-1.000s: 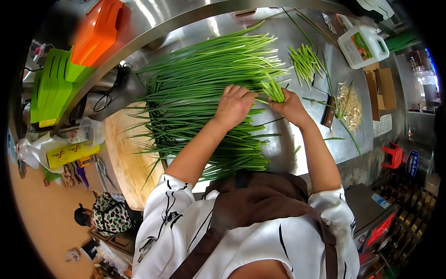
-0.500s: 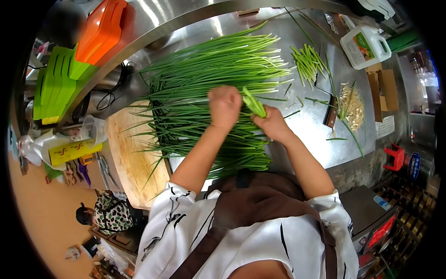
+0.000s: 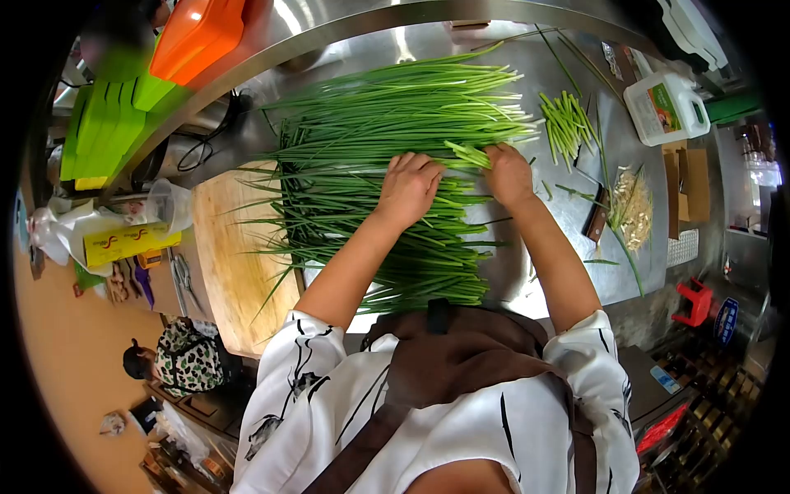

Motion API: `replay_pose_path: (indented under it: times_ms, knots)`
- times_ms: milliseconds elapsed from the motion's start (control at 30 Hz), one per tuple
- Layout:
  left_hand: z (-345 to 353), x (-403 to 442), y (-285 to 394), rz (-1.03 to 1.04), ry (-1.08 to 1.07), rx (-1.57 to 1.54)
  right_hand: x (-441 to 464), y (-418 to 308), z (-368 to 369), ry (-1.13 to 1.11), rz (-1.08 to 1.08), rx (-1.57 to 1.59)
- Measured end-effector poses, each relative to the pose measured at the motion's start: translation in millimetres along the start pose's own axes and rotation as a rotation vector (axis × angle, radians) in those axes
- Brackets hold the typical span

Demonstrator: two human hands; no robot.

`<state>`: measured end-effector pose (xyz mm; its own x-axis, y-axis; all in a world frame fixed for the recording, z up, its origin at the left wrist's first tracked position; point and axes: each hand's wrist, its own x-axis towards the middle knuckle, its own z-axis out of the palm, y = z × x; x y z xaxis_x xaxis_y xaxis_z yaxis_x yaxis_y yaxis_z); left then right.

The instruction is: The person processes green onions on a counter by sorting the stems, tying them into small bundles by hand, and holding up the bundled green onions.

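Observation:
Long green stalks (image 3: 387,107) lie side by side in a wide layer on the metal table (image 3: 527,263). My left hand (image 3: 409,188) rests on them near the middle, fingers curled; whatever its fingertips hold is hidden. To its right, my right hand (image 3: 508,173) grips a small bunch of short cut stems (image 3: 467,155), whose ends point left toward my left hand. A pile of short cut stems (image 3: 566,128) lies farther right. Beside it is a knife with a brown handle (image 3: 597,216), next to a heap of pale trimmings (image 3: 632,210).
A wooden board (image 3: 239,263) lies at the left under the leaf tips. A white jug (image 3: 665,109) and a cardboard box (image 3: 690,183) stand at the right. Orange (image 3: 197,37) and green containers (image 3: 103,132) are upper left. A person (image 3: 185,356) is at lower left.
My left hand has come down from its blurred raised position onto the stalks. My right hand has moved up and right with the bunch, now held nearly level. The view has shifted slightly.

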<state>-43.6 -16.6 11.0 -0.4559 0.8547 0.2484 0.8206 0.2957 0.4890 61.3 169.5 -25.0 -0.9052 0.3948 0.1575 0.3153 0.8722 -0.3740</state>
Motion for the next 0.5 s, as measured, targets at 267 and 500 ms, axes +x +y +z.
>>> replay_pose_path:
  times_ms: [267,500]
  knots:
    - [8.5,17.0,-4.7,0.060,0.060,0.016,12.4,-4.5,-47.0,-0.413,0.202,0.289]
    - [9.4,21.7,-11.7,0.176,-0.067,0.028,7.8,9.4,-55.4,-0.535,0.271,0.573]
